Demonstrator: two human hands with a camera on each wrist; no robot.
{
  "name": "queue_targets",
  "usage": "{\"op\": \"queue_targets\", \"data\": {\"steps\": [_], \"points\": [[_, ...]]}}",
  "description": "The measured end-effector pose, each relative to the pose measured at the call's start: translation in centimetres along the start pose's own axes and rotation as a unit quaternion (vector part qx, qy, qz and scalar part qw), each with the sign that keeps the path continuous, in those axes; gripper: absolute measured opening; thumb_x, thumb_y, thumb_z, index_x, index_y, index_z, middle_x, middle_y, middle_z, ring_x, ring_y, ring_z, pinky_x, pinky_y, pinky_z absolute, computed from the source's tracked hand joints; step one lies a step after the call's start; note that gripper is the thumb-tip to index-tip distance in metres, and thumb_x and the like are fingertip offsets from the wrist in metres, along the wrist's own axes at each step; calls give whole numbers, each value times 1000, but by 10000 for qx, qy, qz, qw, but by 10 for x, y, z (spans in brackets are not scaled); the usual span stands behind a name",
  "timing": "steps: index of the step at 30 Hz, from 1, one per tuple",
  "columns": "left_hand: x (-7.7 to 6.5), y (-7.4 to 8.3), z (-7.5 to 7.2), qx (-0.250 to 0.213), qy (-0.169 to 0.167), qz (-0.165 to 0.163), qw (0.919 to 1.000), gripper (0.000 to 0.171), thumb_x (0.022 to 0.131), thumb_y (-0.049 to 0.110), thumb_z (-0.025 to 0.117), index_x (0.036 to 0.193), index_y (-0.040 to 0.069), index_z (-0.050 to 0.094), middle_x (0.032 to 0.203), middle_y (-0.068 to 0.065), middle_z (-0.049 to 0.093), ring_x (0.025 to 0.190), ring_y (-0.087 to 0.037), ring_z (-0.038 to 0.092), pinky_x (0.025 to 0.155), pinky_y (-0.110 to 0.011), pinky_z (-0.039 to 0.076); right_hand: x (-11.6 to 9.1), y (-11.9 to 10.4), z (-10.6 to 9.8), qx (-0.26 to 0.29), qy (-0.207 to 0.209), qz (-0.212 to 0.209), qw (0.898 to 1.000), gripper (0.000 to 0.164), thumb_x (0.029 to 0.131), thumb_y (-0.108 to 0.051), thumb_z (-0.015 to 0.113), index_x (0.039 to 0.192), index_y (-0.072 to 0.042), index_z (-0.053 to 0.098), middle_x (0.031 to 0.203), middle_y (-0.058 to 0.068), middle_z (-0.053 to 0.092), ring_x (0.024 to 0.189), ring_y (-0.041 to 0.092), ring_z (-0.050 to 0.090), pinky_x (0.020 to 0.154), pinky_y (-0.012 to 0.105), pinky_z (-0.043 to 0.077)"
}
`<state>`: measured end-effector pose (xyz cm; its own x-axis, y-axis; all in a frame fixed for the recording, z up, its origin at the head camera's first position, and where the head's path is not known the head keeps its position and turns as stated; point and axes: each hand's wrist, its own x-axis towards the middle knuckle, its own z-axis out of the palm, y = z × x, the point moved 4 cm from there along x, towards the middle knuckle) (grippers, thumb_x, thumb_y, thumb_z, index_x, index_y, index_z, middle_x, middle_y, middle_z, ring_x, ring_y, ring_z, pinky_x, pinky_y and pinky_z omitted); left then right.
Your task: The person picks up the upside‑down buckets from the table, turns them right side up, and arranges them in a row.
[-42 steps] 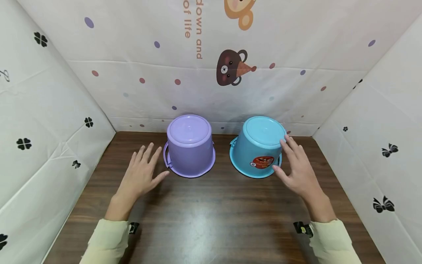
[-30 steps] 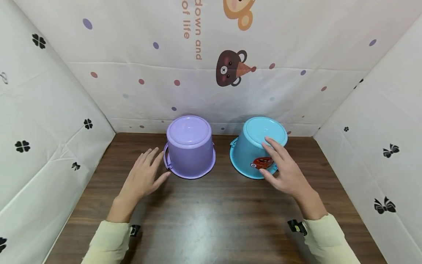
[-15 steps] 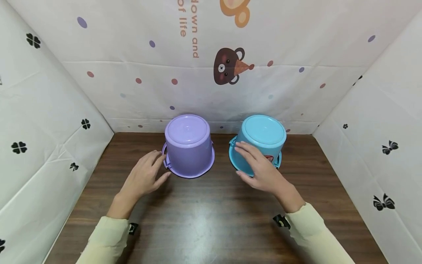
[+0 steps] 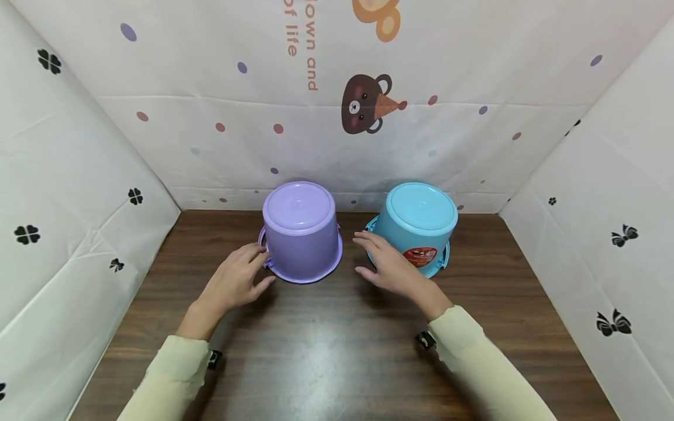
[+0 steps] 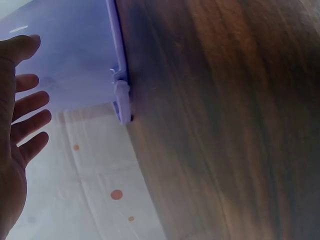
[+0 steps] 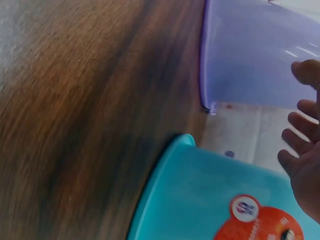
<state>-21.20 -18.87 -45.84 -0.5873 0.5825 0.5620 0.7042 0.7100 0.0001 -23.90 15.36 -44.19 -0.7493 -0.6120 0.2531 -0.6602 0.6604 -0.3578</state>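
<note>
Upside down on the table stand a purple bucket [image 4: 301, 240] and, to its right, a light blue bucket [image 4: 421, 219] with a red label. My left hand [image 4: 235, 279] is beside the purple bucket's left side, thumb apart from the relaxed fingers, near the handle joint [image 5: 122, 95]. In the head view my right hand [image 4: 388, 266] overlaps the blue bucket's left front, its fingertips pointing into the gap between the buckets. The right wrist view shows the fingers [image 6: 300, 142] loosely bent with nothing between them. Neither hand holds anything.
A dark wood-grain table [image 4: 316, 351] lies under both buckets. Behind it hangs a white cloth [image 4: 210, 146] with dots and a printed bear, close to the buckets. White patterned side panels [image 4: 63, 245] flank the table at left and right.
My right hand has swept left from the blue bucket's right side, across its front, to the gap between the buckets. My left hand has edged slightly closer to the purple bucket. Both buckets stay put.
</note>
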Motion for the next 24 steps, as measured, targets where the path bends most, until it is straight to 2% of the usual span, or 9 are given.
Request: {"op": "queue_targets", "data": {"steps": [8, 13, 17, 24], "points": [[-2, -4, 13, -299, -84, -150, 9994, 53, 71, 25, 93, 111, -4, 73, 112, -21, 68, 108, -40, 66, 90, -55, 57, 22, 11, 23, -332, -571, 167, 9977, 51, 97, -26, 73, 141, -2, 59, 154, 13, 51, 151, 33, 39, 122, 47, 36], [-2, -8, 21, -403, -320, -396, 9979, 53, 69, 22, 96, 110, -2, 72, 112, -20, 68, 107, -39, 67, 88, -53, 58, 32, 20, 38, -163, -903, 178, 9956, 45, 98, -19, 71, 138, 0, 62, 151, 16, 55, 150, 35, 40, 123, 48, 34], [-3, -12, 26, -454, -474, -524, 9965, 51, 69, 21, 96, 108, -1, 71, 110, -19, 68, 104, -38, 67, 87, -51, 59, 37, 24, 46, -195, -988, 44, 9949, 43, 98, -16, 72, 135, 2, 64, 149, 18, 56, 148, 39, 42, 122, 49, 35], [-6, -19, 37, -650, -617, -640, 9939, 44, 69, 16, 96, 104, 1, 73, 106, -16, 69, 102, -34, 67, 87, -48, 59, 45, 23, 52, -568, -939, -294, 9935, 40, 95, -13, 74, 131, 2, 66, 145, 20, 59, 142, 41, 49, 120, 49, 39]]}}
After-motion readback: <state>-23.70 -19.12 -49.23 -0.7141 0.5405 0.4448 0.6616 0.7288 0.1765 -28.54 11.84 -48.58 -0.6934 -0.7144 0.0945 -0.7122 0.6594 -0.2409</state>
